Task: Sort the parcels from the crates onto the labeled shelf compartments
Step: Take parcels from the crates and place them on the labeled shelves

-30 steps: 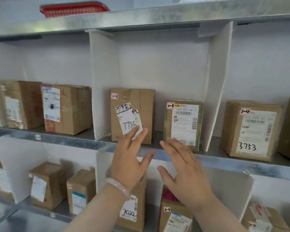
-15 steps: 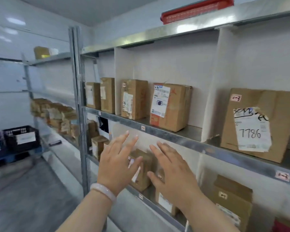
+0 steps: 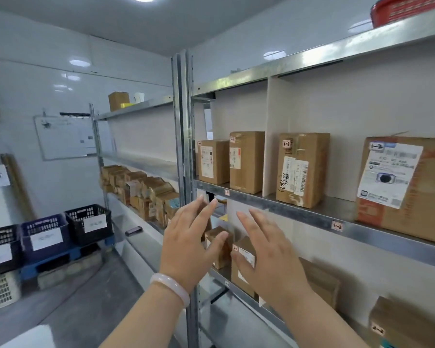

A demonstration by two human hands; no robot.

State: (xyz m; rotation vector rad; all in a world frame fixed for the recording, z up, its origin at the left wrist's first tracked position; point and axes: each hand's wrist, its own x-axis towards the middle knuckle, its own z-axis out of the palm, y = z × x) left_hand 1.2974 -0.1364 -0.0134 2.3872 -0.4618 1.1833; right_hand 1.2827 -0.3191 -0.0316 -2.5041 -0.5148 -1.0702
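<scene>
Left hand [image 3: 186, 247] and right hand [image 3: 269, 254] up before the shelf [image 3: 299, 213], fingers [image 3: 197, 212] spread, holding nothing; parcels [image 3: 301, 169] upright above, crates [image 3: 89, 223] far left.

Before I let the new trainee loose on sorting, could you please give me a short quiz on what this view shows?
1. True or false: the left hand and the right hand are both held up with straight fingers and hold nothing.
2. What sits on the left wrist? A) a black watch B) a pale bracelet C) a work glove
3. How many parcels stand between the steel upright and the white divider, on the shelf level just above the hands?

Key: 1 true; 2 B; 3 two.
</scene>
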